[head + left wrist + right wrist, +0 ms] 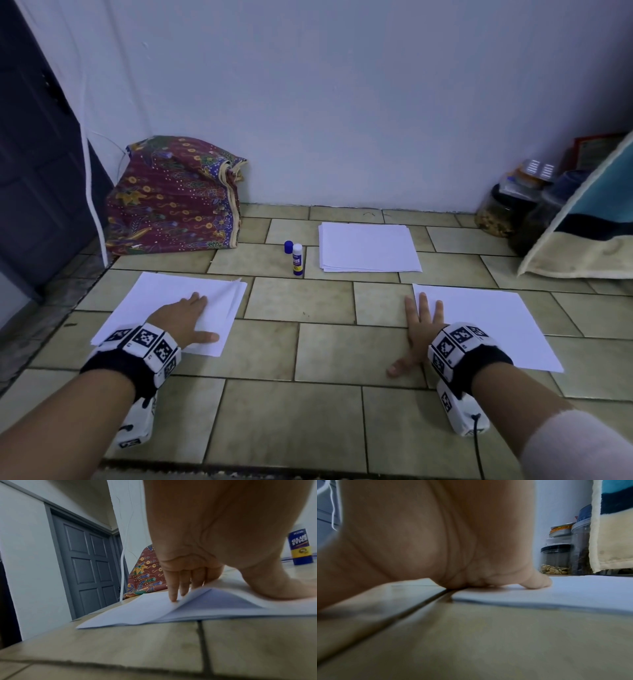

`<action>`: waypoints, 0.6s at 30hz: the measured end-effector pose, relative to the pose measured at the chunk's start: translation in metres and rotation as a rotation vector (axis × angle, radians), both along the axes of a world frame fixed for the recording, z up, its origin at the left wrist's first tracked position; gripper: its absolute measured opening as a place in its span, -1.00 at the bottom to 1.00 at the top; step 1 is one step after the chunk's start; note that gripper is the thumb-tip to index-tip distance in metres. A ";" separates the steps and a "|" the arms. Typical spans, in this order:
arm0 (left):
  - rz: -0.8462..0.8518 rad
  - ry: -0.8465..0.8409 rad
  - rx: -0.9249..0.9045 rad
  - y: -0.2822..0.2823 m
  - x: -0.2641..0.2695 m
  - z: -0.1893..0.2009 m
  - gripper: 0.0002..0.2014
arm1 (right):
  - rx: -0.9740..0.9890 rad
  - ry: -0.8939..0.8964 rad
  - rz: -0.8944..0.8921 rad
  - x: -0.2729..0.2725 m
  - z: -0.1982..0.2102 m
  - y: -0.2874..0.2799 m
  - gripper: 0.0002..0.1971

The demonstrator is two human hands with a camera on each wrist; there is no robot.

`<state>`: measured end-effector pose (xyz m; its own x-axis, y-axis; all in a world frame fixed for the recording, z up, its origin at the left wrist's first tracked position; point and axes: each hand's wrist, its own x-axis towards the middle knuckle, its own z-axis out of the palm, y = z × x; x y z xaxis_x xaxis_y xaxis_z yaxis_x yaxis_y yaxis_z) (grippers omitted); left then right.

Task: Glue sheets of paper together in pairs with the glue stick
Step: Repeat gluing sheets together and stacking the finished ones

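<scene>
My left hand lies flat, fingers straight, on a loose pile of white sheets at the near left of the tiled floor; in the left wrist view the top sheet bulges up under the hand. My right hand is spread flat, its fingers on the left edge of a single white sheet, the thumb on bare tile. The glue stick stands upright and uncapped between the piles, its blue cap just behind it. A neat stack of paper lies farther back.
A folded batik cloth leans against the wall at the back left, next to a grey door. Jars and a leaning blue-and-cream cushion crowd the back right corner. Beige tiles run between my hands.
</scene>
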<state>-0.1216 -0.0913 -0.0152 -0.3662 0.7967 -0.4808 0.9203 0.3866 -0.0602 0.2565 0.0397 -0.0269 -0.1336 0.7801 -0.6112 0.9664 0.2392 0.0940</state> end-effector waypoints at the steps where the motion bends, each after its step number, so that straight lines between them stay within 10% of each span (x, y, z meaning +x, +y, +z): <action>1: 0.006 -0.008 0.009 -0.001 -0.001 -0.001 -0.16 | 0.002 -0.002 0.001 0.000 0.000 0.000 0.54; 11: 0.145 -0.216 0.340 0.003 -0.014 -0.010 -0.56 | 0.010 -0.027 0.010 -0.001 0.001 -0.001 0.53; 18: -0.030 0.060 0.401 0.004 0.016 0.025 -0.70 | 0.013 -0.028 0.011 -0.001 -0.001 0.000 0.52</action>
<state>-0.1052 -0.0869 0.0098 -0.3578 0.9275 -0.1086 0.9310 0.3633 0.0359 0.2560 0.0398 -0.0275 -0.1255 0.7864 -0.6049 0.9607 0.2484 0.1236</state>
